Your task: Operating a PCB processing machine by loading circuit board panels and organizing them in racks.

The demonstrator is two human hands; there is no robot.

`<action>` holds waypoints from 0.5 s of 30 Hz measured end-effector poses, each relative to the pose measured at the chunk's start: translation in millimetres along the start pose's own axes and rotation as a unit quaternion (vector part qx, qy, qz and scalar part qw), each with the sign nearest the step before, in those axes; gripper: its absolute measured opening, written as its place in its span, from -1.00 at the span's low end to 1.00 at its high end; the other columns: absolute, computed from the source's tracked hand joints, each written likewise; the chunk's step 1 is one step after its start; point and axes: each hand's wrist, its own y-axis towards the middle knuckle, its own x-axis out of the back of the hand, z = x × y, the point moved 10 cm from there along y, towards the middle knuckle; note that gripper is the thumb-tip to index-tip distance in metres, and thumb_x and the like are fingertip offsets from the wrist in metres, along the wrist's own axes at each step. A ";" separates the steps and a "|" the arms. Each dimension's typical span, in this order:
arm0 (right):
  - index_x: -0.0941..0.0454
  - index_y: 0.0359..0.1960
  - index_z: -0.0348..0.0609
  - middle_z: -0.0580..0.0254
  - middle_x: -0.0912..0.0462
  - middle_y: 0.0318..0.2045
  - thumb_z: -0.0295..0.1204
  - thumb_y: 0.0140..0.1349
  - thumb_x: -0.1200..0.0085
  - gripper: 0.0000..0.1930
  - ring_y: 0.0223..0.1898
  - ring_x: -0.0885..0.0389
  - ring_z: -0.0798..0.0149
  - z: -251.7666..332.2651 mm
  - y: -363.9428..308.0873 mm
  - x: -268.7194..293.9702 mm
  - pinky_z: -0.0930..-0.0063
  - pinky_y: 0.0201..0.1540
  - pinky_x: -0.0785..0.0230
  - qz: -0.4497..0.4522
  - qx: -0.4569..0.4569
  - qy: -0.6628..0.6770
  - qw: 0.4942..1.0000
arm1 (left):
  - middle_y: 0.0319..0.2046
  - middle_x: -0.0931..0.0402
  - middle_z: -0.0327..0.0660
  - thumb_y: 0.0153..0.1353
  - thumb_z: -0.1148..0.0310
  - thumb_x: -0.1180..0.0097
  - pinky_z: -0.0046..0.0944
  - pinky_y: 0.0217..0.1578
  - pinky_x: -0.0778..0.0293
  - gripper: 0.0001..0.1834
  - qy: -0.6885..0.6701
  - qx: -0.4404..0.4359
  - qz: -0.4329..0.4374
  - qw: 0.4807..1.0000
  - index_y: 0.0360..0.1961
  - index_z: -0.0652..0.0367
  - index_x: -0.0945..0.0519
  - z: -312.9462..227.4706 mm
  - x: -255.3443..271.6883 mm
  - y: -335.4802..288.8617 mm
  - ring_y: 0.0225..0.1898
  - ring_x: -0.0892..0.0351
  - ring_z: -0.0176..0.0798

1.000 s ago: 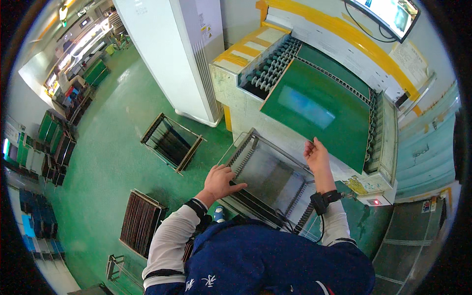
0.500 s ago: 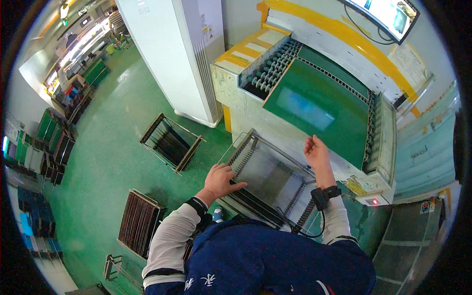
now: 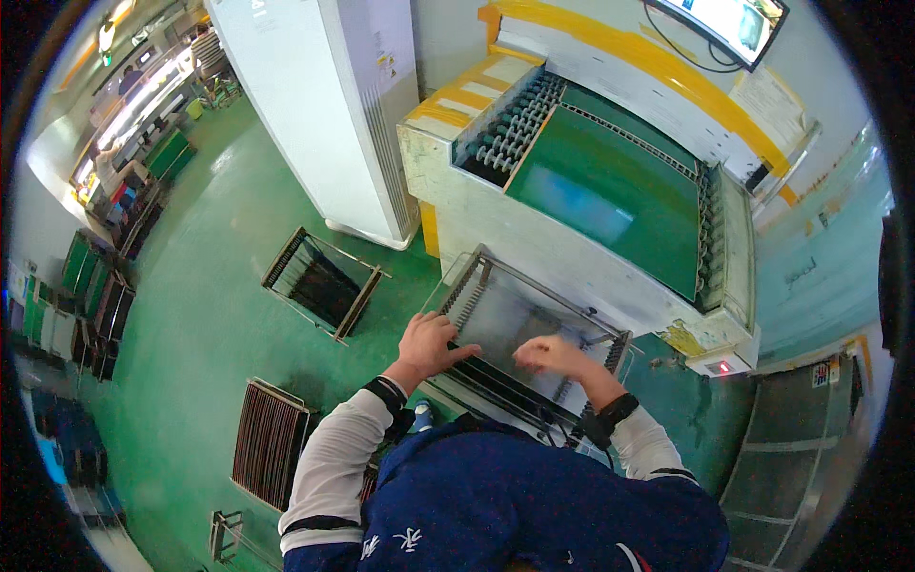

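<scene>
A metal slotted rack (image 3: pixel 548 289) stands in front of me. Dark thin panels (image 3: pixel 505 393) stand in its near part, and a greyish surface shows farther inside. My left hand (image 3: pixel 427 345) lies at the rack's left side, fingers apart and thumb stretched over the near panels. Over the rack's middle is my right hand (image 3: pixel 553 356), its fingers curled in and slightly blurred, with nothing visible in them. Past the rack, a large green panel (image 3: pixel 610 205) lies flat on the rollers (image 3: pixel 522 133) of a white machine (image 3: pixel 562 248); neither hand touches it.
On the floor to the left stand a smaller rack with dark panels (image 3: pixel 329 286) and another filled rack (image 3: pixel 272 443). A tall white cabinet (image 3: pixel 319 114) rises beside the machine. A monitor (image 3: pixel 729 29) hangs above it. Screen-like frames (image 3: pixel 777 477) lean at the right.
My right hand has moved from beside the green panel's near edge, leftward and toward me, over the rack. My left hand stays at the rack's side. The view has shifted slightly.
</scene>
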 end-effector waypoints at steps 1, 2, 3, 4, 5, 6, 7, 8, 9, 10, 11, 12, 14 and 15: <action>-0.66 0.00 -0.16 0.27 -0.72 -0.18 -0.10 0.36 -0.13 -0.61 -0.16 -0.67 0.36 0.7 -2.1 -11.8 0.49 -0.08 -0.50 0.022 0.014 -0.052 0.998 | -0.45 -0.55 -0.24 0.04 -0.27 -0.25 -0.11 -0.07 -0.38 -0.43 -0.007 0.002 -0.009 1.000 -0.57 0.08 -0.65 0.5 0.7 0.5 -0.19 -0.53 -0.14; -0.64 0.03 -0.21 0.20 -0.73 -0.14 -0.07 0.31 -0.18 -0.54 -0.13 -0.67 0.32 -11.4 -6.8 -20.5 0.46 -0.07 -0.49 0.052 -0.036 -0.054 0.997 | -0.44 -0.56 -0.25 0.04 -0.26 -0.26 -0.11 -0.07 -0.38 -0.44 -0.014 0.003 -0.018 1.000 -0.57 0.08 -0.65 0.3 1.2 0.6 -0.19 -0.54 -0.13; -0.64 0.02 -0.22 0.17 -0.72 -0.12 -0.05 0.30 -0.19 -0.52 -0.12 -0.67 0.30 -8.7 -9.7 -25.6 0.42 -0.06 -0.49 0.052 -0.017 -0.082 0.995 | -0.44 -0.57 -0.25 0.03 -0.25 -0.27 -0.10 -0.07 -0.38 -0.45 -0.024 -0.004 -0.021 0.999 -0.57 0.08 -0.65 -2.9 -0.6 3.5 -0.19 -0.55 -0.13; -0.64 0.02 -0.24 0.14 -0.72 -0.11 -0.03 0.28 -0.20 -0.49 -0.10 -0.67 0.27 -6.7 -14.4 -29.7 0.39 -0.04 -0.49 0.047 0.001 -0.109 0.993 | -0.44 -0.57 -0.25 0.03 -0.23 -0.29 -0.10 -0.07 -0.38 -0.47 -0.018 -0.008 -0.034 0.999 -0.58 0.08 -0.65 -4.2 0.2 4.1 -0.19 -0.55 -0.12; -0.64 0.01 -0.26 0.10 -0.72 -0.10 -0.01 0.27 -0.21 -0.47 -0.09 -0.67 0.24 -4.7 -18.2 -33.0 0.36 -0.03 -0.49 0.040 0.016 -0.136 0.990 | -0.44 -0.58 -0.25 0.02 -0.21 -0.31 -0.09 -0.08 -0.38 -0.48 -0.012 -0.014 -0.046 0.999 -0.58 0.08 -0.65 -3.1 1.6 1.0 -0.19 -0.55 -0.10; -0.64 0.01 -0.26 0.05 -0.72 -0.09 0.07 0.21 -0.22 -0.40 -0.06 -0.67 0.16 -7.3 -19.0 -32.7 0.28 0.02 -0.47 0.028 0.016 -0.132 0.991 | -0.44 -0.58 -0.25 0.02 -0.19 -0.32 -0.09 -0.08 -0.38 -0.49 -0.009 -0.026 -0.057 0.998 -0.58 0.08 -0.65 -4.6 2.3 1.2 -0.20 -0.55 -0.09; -0.64 0.01 -0.24 0.06 -0.72 -0.09 0.08 0.21 -0.21 -0.40 -0.06 -0.67 0.14 -3.1 -21.2 -32.5 0.28 0.03 -0.47 0.021 0.006 -0.141 0.990 | -0.44 -0.58 -0.23 0.01 -0.18 -0.33 -0.07 -0.07 -0.38 -0.49 -0.007 -0.027 -0.045 0.999 -0.57 0.09 -0.65 -3.2 0.3 1.1 -0.20 -0.56 -0.07; -0.65 0.01 -0.21 0.06 -0.72 -0.10 0.10 0.20 -0.21 -0.40 -0.05 -0.67 0.12 1.0 -23.7 -31.8 0.28 0.04 -0.47 0.017 -0.007 -0.148 0.989 | -0.44 -0.58 -0.21 0.01 -0.17 -0.34 -0.05 -0.06 -0.38 -0.50 -0.005 -0.027 -0.031 0.999 -0.56 0.10 -0.64 -1.2 -2.4 -0.1 -0.21 -0.56 -0.04; -0.65 0.01 -0.19 0.06 -0.72 -0.10 0.11 0.20 -0.20 -0.40 -0.05 -0.67 0.11 -0.1 -27.3 -34.4 0.27 0.05 -0.47 0.018 -0.016 -0.153 0.988 | -0.45 -0.58 -0.20 0.00 -0.17 -0.34 -0.03 -0.06 -0.39 -0.50 0.001 -0.023 -0.016 1.000 -0.56 0.11 -0.64 -0.3 -5.1 -1.4 -0.22 -0.56 -0.02; -0.66 -0.01 -0.17 0.06 -0.73 -0.13 0.18 0.18 -0.17 -0.36 -0.09 -0.68 0.10 -11.3 -28.0 -33.7 0.25 0.01 -0.48 -0.002 -0.021 -0.158 0.987 | -0.45 -0.58 -0.20 0.01 -0.16 -0.34 -0.03 -0.06 -0.38 -0.50 0.004 -0.031 -0.016 0.999 -0.55 0.11 -0.64 -4.3 -4.6 -0.9 -0.22 -0.56 -0.02; -0.67 -0.03 -0.16 0.06 -0.73 -0.17 0.25 0.17 -0.14 -0.32 -0.12 -0.68 0.08 -28.8 -25.6 -32.5 0.24 -0.03 -0.48 -0.022 -0.027 -0.164 0.986 | -0.45 -0.58 -0.20 0.01 -0.16 -0.34 -0.03 -0.06 -0.38 -0.50 0.006 -0.038 -0.016 0.999 -0.55 0.11 -0.64 -8.8 -4.1 0.5 -0.22 -0.55 -0.02; -0.68 -0.06 -0.15 0.05 -0.73 -0.20 0.32 0.15 -0.11 -0.28 -0.15 -0.69 0.07 -39.8 -23.7 -33.1 0.22 -0.07 -0.49 -0.035 -0.028 -0.171 0.984 | -0.45 -0.58 -0.20 0.01 -0.15 -0.34 -0.03 -0.06 -0.37 -0.50 0.012 -0.039 -0.018 0.999 -0.54 0.12 -0.64 -9.9 -3.3 0.9 -0.23 -0.55 -0.03; -0.70 -0.09 -0.12 0.06 -0.73 -0.21 0.38 0.14 -0.06 -0.24 -0.17 -0.69 0.04 -35.5 -32.8 -33.8 0.18 -0.08 -0.49 -0.058 -0.042 -0.150 0.986 | -0.47 -0.55 -0.23 0.00 -0.11 -0.37 -0.03 -0.07 -0.35 -0.55 0.012 -0.064 -0.038 0.997 -0.55 0.10 -0.64 -12.0 -1.1 -1.8 -0.25 -0.52 -0.05; -0.71 -0.10 -0.11 0.07 -0.73 -0.21 0.41 0.13 -0.03 -0.23 -0.18 -0.69 0.03 -35.0 -38.0 -35.3 0.16 -0.09 -0.49 -0.068 -0.050 -0.140 0.987 | -0.48 -0.53 -0.24 0.00 -0.09 -0.38 -0.03 -0.07 -0.33 -0.57 0.009 -0.076 -0.049 0.996 -0.55 0.09 -0.64 -14.0 0.8 -2.0 -0.26 -0.51 -0.06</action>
